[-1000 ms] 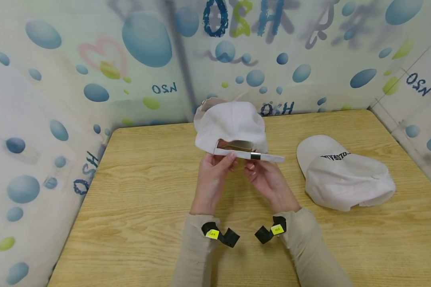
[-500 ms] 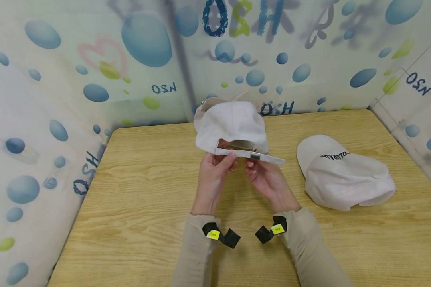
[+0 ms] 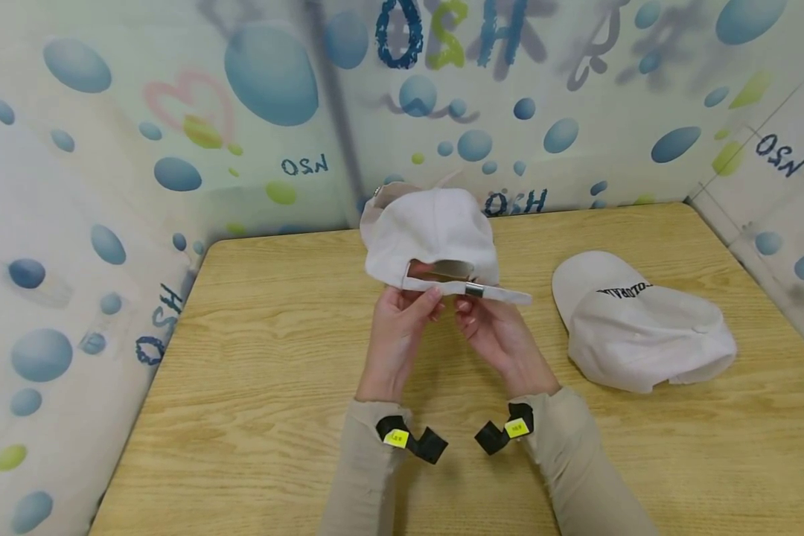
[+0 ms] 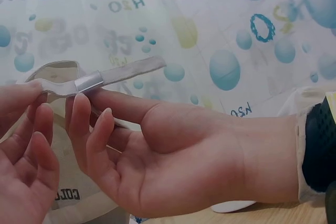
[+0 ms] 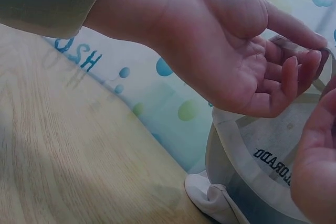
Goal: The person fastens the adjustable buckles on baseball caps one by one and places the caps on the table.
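The white cap (image 3: 435,231) was held up off the bench (image 3: 254,357), its back opening toward the person and its strap (image 3: 418,284) running across below that gap. The left hand (image 3: 395,324) had its grip closed on the strap, thumb on top and fingers beneath; the right hand (image 3: 502,335) kept its fingers curled under the buckle (image 3: 474,289) and seemed to pinch there, though how firmly could not be told. With the cap's weight apparently borne by those narrow holds alone, a loosened left thumb might have let the crown swing or tip down. The strap's loose tail (image 3: 512,297) stuck out past the buckle above the right hand; if the clasp was not clamped tight, a pull between the hands could probably have made the strap slide through it, or drawn the tail out altogether. Twisting one hand against the other risked kinking the fabric at the metal edge. Behind the cap, a beige piece (image 3: 385,197), perhaps another cap, was mostly hidden, so a forward push might have knocked it; the second cap (image 3: 643,324), lying well to the right on the bench, seemed less exposed.
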Tool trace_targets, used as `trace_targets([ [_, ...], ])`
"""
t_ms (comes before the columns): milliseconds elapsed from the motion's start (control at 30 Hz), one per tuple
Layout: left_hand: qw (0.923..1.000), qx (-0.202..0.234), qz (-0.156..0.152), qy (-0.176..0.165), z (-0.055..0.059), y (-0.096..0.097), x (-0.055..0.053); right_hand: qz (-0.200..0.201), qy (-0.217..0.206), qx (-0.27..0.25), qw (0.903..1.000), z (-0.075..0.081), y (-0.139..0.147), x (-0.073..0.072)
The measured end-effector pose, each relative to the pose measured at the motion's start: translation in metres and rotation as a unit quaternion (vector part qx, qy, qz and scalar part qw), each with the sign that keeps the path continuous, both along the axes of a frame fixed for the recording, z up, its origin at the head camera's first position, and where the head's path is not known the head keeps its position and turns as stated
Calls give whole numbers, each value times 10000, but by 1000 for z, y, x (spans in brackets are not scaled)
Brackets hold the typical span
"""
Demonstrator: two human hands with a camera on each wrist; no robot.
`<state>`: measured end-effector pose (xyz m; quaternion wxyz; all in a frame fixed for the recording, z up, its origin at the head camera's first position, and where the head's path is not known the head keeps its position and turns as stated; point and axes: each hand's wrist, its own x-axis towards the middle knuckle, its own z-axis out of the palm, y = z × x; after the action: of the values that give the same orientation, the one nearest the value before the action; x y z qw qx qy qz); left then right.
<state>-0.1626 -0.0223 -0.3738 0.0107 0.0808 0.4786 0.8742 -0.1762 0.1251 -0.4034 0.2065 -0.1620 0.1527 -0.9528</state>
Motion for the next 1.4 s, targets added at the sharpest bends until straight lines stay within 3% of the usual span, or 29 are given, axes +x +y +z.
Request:
trace_targets([
  [767,9996,-30,-291,49,-2,-1,0,-21,-21,213,9998,2,-2,1],
  [1400,9986,-514,113,-69,-4,5,-1,-43,272,389,9989,0,-4,1],
])
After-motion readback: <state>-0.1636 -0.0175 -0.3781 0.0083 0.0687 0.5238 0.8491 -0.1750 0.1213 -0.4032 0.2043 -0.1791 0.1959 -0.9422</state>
